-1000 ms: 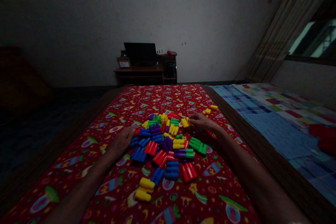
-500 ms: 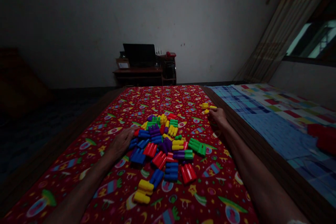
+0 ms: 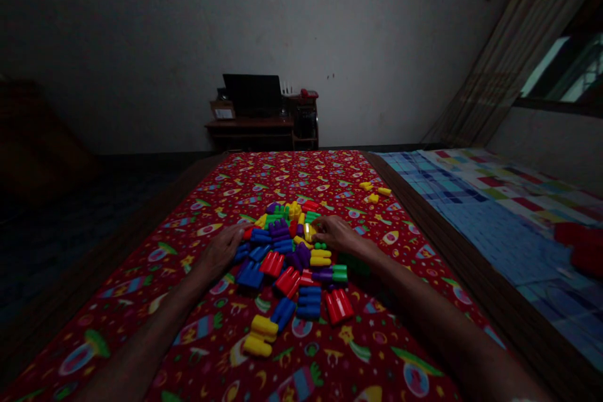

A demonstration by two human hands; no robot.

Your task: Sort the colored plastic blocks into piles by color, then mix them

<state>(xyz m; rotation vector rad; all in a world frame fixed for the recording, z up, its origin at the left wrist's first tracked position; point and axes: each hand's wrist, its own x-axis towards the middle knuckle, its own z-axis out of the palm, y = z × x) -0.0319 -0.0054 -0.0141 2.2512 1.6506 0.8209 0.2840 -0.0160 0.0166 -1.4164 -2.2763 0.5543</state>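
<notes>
A pile of plastic building blocks in several colours lies in the middle of the table. At its left edge rests my left hand (image 3: 221, 252), fingers stretched out and touching the pile beside a red block (image 3: 247, 234) and a blue block (image 3: 260, 237). My right hand (image 3: 338, 234) reaches in from the right, its fingers closed on a yellow block (image 3: 309, 232) in the pile. Purple blocks (image 3: 279, 229) and red blocks (image 3: 272, 264) lie between the hands. The right hand and forearm partly cover a green block.
Three yellow pieces (image 3: 373, 198) lie apart near the table's far right edge. A yellow block (image 3: 260, 335) sits at the near side of the pile. The red printed cloth (image 3: 188, 352) covers the table. A bed (image 3: 452, 213) stands at right, a desk with monitor (image 3: 253, 95) behind.
My right hand has left the yellow pieces at the far right and moved left to the pile, onto a yellow block there. My left hand has stayed nearly still.
</notes>
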